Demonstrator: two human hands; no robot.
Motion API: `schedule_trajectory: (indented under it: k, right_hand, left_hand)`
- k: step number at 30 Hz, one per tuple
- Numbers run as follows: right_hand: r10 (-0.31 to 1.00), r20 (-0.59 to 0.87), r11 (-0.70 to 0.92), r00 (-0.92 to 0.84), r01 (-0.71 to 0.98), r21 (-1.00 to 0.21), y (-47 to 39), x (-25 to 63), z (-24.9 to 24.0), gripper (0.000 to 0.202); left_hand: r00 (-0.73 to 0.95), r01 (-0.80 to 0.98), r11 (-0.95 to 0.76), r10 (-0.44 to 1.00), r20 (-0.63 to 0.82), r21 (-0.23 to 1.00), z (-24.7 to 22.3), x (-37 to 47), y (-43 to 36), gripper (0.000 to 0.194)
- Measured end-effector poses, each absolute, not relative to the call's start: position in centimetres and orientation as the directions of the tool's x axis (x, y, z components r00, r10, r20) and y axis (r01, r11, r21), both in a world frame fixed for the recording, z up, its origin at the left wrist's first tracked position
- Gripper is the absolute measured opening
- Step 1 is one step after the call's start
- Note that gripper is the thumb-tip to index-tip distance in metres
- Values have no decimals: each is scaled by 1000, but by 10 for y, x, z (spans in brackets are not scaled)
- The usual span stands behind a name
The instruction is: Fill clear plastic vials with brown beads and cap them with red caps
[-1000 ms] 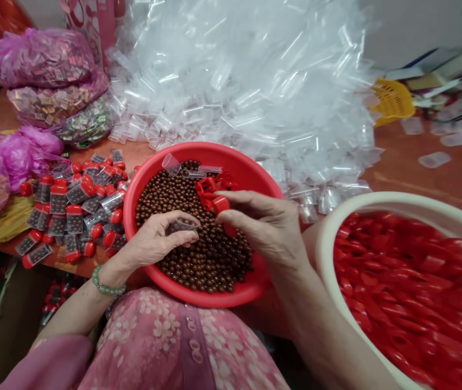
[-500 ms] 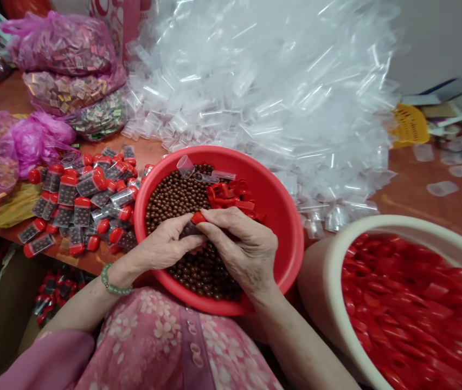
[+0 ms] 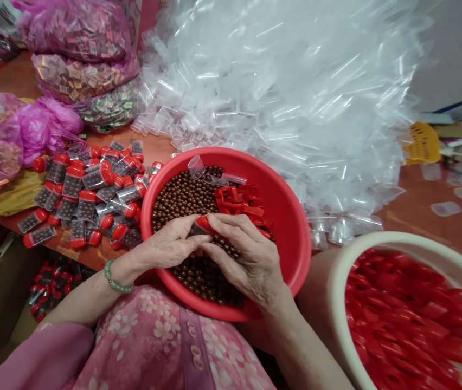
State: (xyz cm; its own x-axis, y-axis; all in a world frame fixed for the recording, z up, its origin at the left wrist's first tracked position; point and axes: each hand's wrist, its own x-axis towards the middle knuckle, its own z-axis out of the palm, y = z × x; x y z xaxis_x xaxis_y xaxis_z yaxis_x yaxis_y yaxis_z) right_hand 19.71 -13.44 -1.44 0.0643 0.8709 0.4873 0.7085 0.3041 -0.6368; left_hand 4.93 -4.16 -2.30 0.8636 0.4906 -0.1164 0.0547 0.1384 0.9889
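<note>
The left hand [image 3: 174, 242] pinches a small clear tube [image 3: 197, 231] between thumb and finger; the right hand [image 3: 251, 257] has its fingertips bent over a red cap [image 3: 204, 222] at the end of that tube, and its thumb sits lower down, with a gap where beads show through; I cannot tell if the right thumb touches the tube, or how hard the fingers push.

Both hands are over the brown beads [image 3: 180, 197]; the cap looks close to its place, but a hand hides part of it, so I cannot tell if it is all the way down; I think a good way is to hold the tube snug but not squash it, line the cap up straight, and push evenly on its top; a crooked push could tip beads out, I guess; low hands are good, since the red bowl [image 3: 305, 244] can catch any that drop.

More red caps [image 3: 239, 200] lie in the bowl, within easy reach of the right hand; to the left is a pile of filled tubes [image 3: 87, 203] with caps on; to the right is a white tub [image 3: 335, 292] full of red pieces [image 3: 402, 314]; behind the bowl is a big heap of clear tubes [image 3: 280, 92].
</note>
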Motion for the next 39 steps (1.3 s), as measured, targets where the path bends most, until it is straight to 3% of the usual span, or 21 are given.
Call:
schedule_trajectory:
  k: [9,15,20,24,29,32,34,36,39]
  right_hand:
    - [926,342,231,160,477,-848,-131,202,-14,19]
    - [908,396,264,137,547,-795,-133,197,-12,27]
    - [914,392,256,104,602,-756,-133,197,-14,31]
    - [940,332,240,80,537,-809,-135,202,-15,36]
    - [922,187,100,338,258,-961,-135,203,-12,33]
    - [867,129,87,481,109,-990,-132,199,-12,37]
    - [836,161,91,525,156,-984,-131,196,-13,31]
    - [824,249,86,508,324,-942,-132,194,-15,27]
    - [880,411,169,238,651,-740,-132,192,-16,43]
  left_hand:
    - [876,171,27,453,-164,985,-18,46,-44,14]
    - [893,97,302,394,-217,949,-17,46,-43,23]
    - [855,45,267,488,-175,963,-19,49,-43,48]
    - [781,115,317,557,-282,942,-21,53,-42,47]
    - [766,79,370,572,-294,926,-23,55,-40,49]
    - [801,78,411,517,-302,908,-22,55,-40,54]
    - [829,51,437,483,-283,898,-22,54,-40,59]
    - [863,23,461,439,-250,887,-21,53,-40,61]
    - [903,14,468,373,-212,884,-22,50,-41,54]
